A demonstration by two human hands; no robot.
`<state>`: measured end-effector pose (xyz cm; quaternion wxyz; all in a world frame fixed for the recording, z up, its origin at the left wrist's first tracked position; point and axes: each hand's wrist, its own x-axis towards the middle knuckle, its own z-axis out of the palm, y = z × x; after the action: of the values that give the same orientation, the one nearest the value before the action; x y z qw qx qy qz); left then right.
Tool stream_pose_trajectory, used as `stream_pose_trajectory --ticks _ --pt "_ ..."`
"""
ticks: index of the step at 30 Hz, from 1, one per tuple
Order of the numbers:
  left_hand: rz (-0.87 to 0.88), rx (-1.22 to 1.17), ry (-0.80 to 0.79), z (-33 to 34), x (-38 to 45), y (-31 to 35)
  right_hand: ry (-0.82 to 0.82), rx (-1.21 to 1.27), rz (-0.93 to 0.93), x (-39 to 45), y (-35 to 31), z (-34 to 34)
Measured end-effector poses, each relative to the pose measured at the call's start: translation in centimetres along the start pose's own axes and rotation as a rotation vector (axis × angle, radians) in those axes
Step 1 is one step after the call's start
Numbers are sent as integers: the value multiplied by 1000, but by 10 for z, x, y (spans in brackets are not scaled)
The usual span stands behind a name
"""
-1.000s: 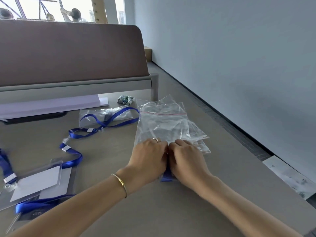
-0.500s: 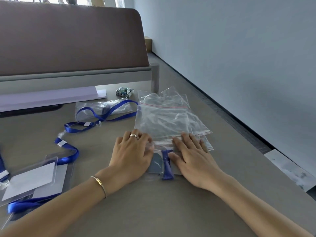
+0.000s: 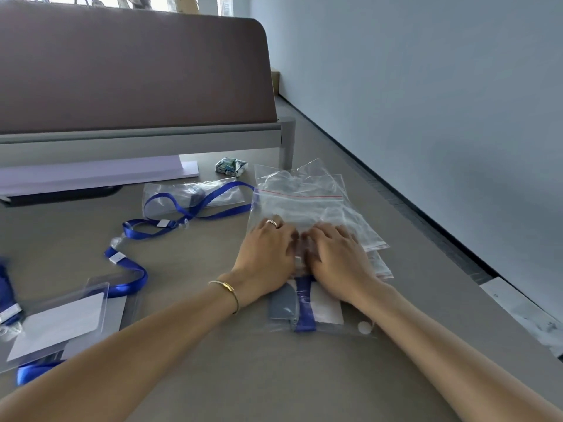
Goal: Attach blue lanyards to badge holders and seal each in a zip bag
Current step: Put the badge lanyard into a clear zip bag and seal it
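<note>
Both hands pressed side by side on a crinkled clear zip bag [image 3: 304,312]: the left hand [image 3: 265,257] and right hand [image 3: 338,257] lay palm down, fingers lightly bent, grasping nothing. Inside it lay one flat badge holder [image 3: 326,307] and a folded blue lanyard [image 3: 304,306], near the desk's [image 3: 274,376] right edge. A stack of glossy empty bags [image 3: 304,199] lay beyond; one loose ribbon lanyard [image 3: 137,233] curled leftward.

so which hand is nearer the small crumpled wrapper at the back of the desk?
Left. The left hand lies below and slightly right of the crumpled wrapper; the right hand lies beside the left, farther to the right. Both press on the bagged badge, well short of it.
</note>
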<state>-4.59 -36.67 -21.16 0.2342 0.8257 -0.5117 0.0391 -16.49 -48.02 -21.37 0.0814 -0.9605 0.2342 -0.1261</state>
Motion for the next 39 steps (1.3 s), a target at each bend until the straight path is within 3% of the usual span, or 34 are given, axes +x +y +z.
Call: stream_pose_trajectory --ticks 4,6,9,11,18,22,25,33,39 --pt "-55 103 -33 -3 -7 -11 -280 -15 86 -2 11 -4" --pt "-16 100 -16 -11 -6 -5 -250 5 75 0 12 -11" --pt "93 53 36 -22 16 6 2 10 -27 21 3 -21" --pt "79 70 24 -24 37 4 40 30 -51 39 -2 -19" --pt "40 119 -2 -8 64 -30 7 46 6 64 13 7" --pt "-65 146 28 -2 62 -51 -226 -43 75 65 31 12" --pt "-126 120 52 -5 63 -62 -277 -81 69 68 36 15" --pt "-199 83 16 -25 85 -78 -197 -43 30 60 31 7" --pt "-176 -28 60 -37 85 -77 66 77 -8 76 18 -27"
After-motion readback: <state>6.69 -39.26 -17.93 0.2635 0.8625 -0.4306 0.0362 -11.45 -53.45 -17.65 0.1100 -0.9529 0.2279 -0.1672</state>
